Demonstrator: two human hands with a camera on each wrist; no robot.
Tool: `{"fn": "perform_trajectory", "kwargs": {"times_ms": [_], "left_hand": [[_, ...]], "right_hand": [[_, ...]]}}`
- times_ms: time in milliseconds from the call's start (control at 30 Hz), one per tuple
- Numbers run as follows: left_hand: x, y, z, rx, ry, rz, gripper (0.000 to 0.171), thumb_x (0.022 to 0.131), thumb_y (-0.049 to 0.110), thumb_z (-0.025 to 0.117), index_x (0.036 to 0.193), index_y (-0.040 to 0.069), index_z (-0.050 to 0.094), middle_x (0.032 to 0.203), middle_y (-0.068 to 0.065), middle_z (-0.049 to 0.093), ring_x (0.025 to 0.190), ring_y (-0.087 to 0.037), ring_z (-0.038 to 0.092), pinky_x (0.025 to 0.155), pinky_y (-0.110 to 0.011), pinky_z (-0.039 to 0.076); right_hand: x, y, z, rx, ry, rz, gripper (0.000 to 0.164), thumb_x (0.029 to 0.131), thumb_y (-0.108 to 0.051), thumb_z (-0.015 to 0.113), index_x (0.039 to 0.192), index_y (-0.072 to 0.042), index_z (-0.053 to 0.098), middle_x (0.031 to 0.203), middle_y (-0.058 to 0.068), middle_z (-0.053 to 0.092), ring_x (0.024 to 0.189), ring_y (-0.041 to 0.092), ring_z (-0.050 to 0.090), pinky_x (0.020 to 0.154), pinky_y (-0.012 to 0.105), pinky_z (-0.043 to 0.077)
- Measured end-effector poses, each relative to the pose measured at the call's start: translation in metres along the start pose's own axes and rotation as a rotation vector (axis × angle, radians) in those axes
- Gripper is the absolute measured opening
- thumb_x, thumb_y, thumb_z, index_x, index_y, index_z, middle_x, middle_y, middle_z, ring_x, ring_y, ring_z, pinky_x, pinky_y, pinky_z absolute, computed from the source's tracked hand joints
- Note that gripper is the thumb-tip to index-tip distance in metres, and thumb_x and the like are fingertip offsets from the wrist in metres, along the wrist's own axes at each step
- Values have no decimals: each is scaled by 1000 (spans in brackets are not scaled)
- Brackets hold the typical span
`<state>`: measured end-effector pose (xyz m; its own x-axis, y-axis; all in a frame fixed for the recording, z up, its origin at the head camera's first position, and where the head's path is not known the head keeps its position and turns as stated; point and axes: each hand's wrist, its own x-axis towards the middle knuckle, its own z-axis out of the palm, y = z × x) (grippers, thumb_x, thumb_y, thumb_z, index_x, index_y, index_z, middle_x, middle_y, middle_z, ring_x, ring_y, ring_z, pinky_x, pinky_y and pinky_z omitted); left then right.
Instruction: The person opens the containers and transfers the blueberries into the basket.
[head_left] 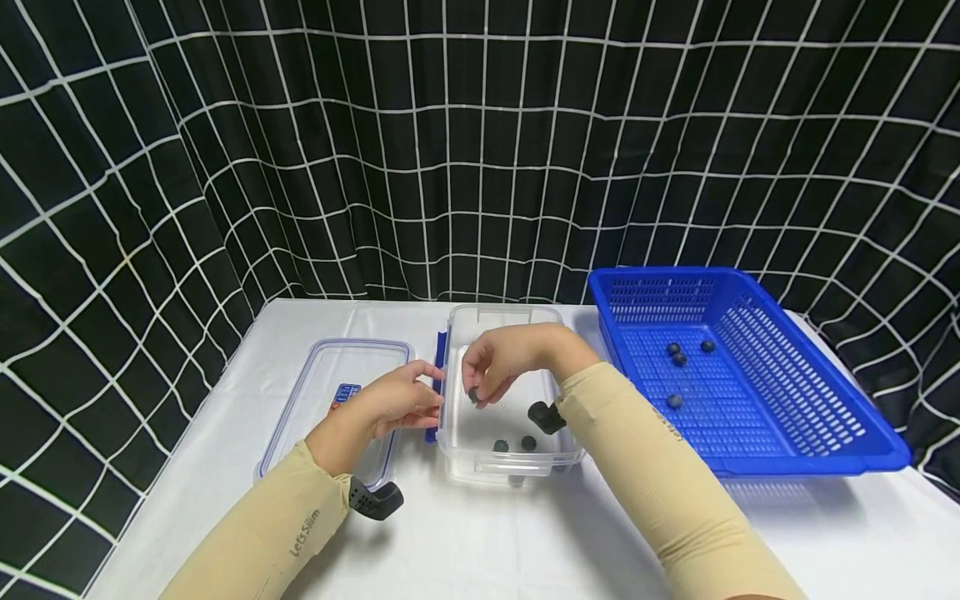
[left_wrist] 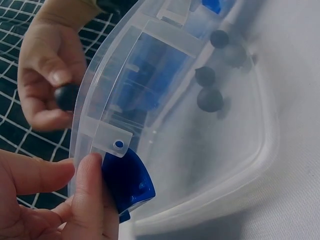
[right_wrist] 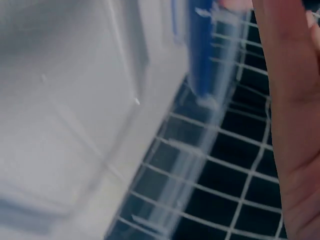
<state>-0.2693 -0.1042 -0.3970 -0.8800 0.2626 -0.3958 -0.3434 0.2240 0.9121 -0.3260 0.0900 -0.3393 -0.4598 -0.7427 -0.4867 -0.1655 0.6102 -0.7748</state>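
My right hand [head_left: 501,362] is over the clear plastic container [head_left: 495,461], pinching a dark blueberry [head_left: 474,395] between thumb and fingers. In the left wrist view, this blueberry [left_wrist: 66,97] shows beyond the container's rim. My left hand [head_left: 408,398] is at the container's left side, thumb and fingers holding the rim by a blue latch [left_wrist: 127,182]. More blueberries [head_left: 528,443] lie in the container's near end. The right wrist view is blurred; it shows part of my right hand [right_wrist: 292,110] and the container's inside, while the held blueberry is out of sight there.
On the right stands a blue slotted basket [head_left: 817,462] with several blueberries [head_left: 674,401] on its floor. A clear lid [head_left: 330,354] with a small label lies left of the container, under my left forearm. A white cloth covers the table [head_left: 465,542]; a black gridded curtain hangs behind.
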Motion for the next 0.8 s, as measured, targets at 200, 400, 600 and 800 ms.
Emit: {"fn": "perform_trajectory", "kwargs": {"times_ms": [200,400,600,800], "left_hand": [[-1,2,1,14,15,-7,39,85,0,54,122,9,45,88,-14,56,72,-20,60,68,-29,58],[-1,1,1,17,13,3,38,86,-1,53,122,9,45,86,-14,55,71,-19,60,67,-28,57],[1,0,0,15,16,7,39,85,-2,52,122,8,44,85,-13,55,71,-19,59,67,-28,57],[2,0,0,21,25,-2,38,86,-1,53,122,9,45,87,-14,55,71,-19,60,68,-28,57]], "right_hand": [[-31,-1,-20,-51,183,-79,14,82,3,60,96,-1,61,92,11,63,89,22,64,81,32,55],[-67,9,-39,-66,316,-109,18,83,-4,63,101,-2,61,95,11,64,92,24,63,83,34,54],[-101,26,-55,-60,418,-94,20,84,-6,62,103,-3,60,94,12,65,89,25,63,81,34,54],[-128,51,-65,12,500,-82,24,85,-5,61,107,3,57,98,16,64,92,25,62,82,34,54]]}}
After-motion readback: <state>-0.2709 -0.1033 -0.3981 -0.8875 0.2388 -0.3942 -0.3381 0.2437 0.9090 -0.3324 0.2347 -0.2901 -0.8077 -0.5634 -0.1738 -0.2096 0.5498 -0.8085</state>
